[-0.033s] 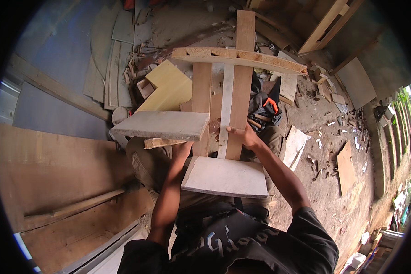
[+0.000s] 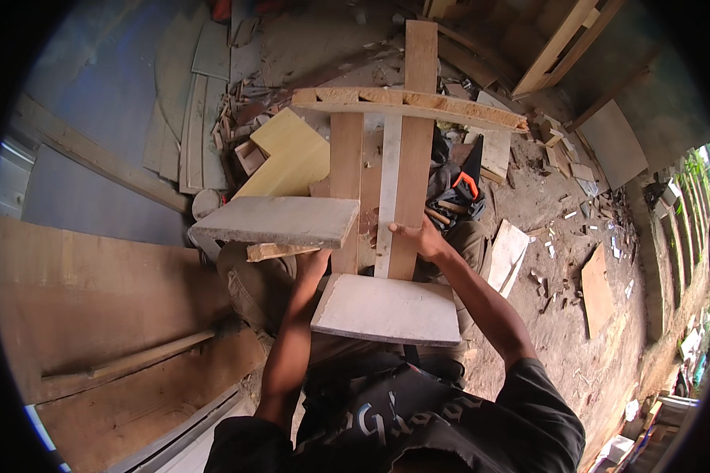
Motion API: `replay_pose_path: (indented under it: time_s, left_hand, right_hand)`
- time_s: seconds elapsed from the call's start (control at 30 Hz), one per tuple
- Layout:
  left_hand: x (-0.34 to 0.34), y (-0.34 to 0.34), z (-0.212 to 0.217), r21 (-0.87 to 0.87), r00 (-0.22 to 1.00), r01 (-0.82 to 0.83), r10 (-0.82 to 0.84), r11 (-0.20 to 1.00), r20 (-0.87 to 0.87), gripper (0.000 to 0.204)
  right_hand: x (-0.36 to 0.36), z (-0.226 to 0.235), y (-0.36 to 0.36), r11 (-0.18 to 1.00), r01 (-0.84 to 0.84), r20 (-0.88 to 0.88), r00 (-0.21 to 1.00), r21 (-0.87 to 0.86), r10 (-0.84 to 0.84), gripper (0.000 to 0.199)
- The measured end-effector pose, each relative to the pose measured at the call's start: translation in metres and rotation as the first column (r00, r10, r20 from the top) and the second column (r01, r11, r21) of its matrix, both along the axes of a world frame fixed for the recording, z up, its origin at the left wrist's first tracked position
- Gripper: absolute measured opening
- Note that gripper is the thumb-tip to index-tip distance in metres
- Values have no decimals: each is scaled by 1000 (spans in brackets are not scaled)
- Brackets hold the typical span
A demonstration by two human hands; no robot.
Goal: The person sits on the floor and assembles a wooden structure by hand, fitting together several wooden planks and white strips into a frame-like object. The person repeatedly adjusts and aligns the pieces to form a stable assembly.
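Note:
A wooden assembly lies across my lap. It has a long brown plank (image 2: 416, 181) on the right, a narrow white strip (image 2: 389, 173) along it, and a shorter brown plank (image 2: 345, 165) on the left. A rough-edged crosspiece (image 2: 410, 101) spans the far part. At the near end is a pale board (image 2: 386, 307), and another pale board (image 2: 280, 214) sticks out leftward above a splintered wood piece (image 2: 280, 251). My right hand (image 2: 423, 239) is closed round the long plank, thumb over the white strip. Beneath the left pale board is my left hand (image 2: 314, 262), its fingers hidden.
Yellow board pieces (image 2: 288, 154) lie beyond my left knee. A black bag (image 2: 448, 177) with an orange-handled tool (image 2: 466, 184) lies right of the assembly. Scraps and a brown offcut (image 2: 597, 292) litter the right floor. A wooden panel (image 2: 95, 299) stands at left.
The wooden assembly has shifted very slightly left and toward me, both hands with it. My right hand keeps its grip on the plank.

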State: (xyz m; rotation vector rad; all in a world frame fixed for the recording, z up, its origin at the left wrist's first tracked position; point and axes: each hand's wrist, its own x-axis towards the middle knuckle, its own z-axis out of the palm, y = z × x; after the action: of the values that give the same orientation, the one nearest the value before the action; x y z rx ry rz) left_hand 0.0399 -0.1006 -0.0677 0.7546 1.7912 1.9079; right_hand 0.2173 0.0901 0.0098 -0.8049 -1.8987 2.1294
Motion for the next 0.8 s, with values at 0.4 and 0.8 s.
replay_pose_path:
  time_s: [0.4,0.8]
  left_hand:
    - [-7,4,-6,126,999,7,-12,992,32,38]
    - [-24,8,-4,80,919,-23,52,997,-391,36]
  right_hand:
    - [-7,-6,-3,983,59,-114,990,-172,-80,54]
    - [-19,7,2,967,74,-250,959,-245,-136,55]
